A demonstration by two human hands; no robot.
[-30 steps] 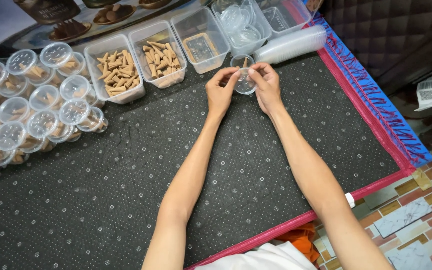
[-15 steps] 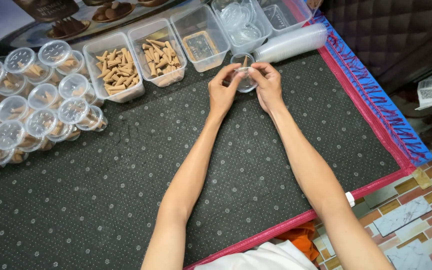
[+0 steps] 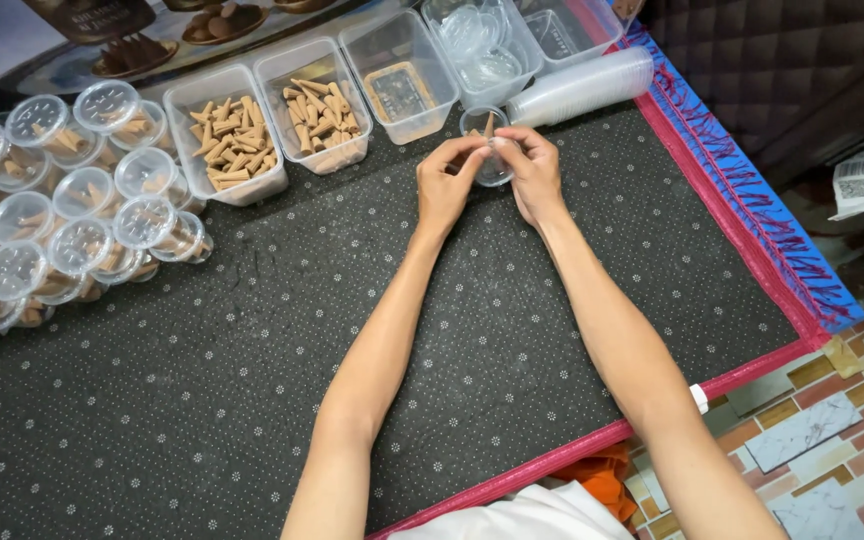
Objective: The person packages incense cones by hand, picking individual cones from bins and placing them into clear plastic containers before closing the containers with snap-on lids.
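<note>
Pinching from both sides: left hand [image 3: 444, 185] and right hand [image 3: 532, 172] closed on one small clear cup [image 3: 486, 148], fingertips meeting over its rim, thumbs below. Cup held just above the dark dotted mat [image 3: 252, 350] covering the surface, tilted slightly toward the body. Tan incense cones [image 3: 488, 124] poking up out of the cup's mouth, one tip clearly visible between the fingers; how many sit inside, impossible to tell.

Compared with a second ago: same spot, same two-handed hold, but fingers drawn closer together over the top and the cone now standing more upright. Reads as a fine adjustment of the contents rather than a pick or a placement — settling cones inside before anything else.

Relative to the cup: directly beyond, a clear tub of round lids [image 3: 477, 45]; beyond and to the right, a lying stack of empty clear cups [image 3: 582, 88]; beyond and to the left, a tub with a small flat packet [image 3: 399, 85], then two tubs of loose cones [image 3: 314, 108] [image 3: 227, 140]. Far to the left, a cluster of filled, lidded cups [image 3: 62, 210] heaped on the mat. Near right, the mat's red and blue fringed border [image 3: 742, 200], tiled floor [image 3: 832, 420] past it.
</note>
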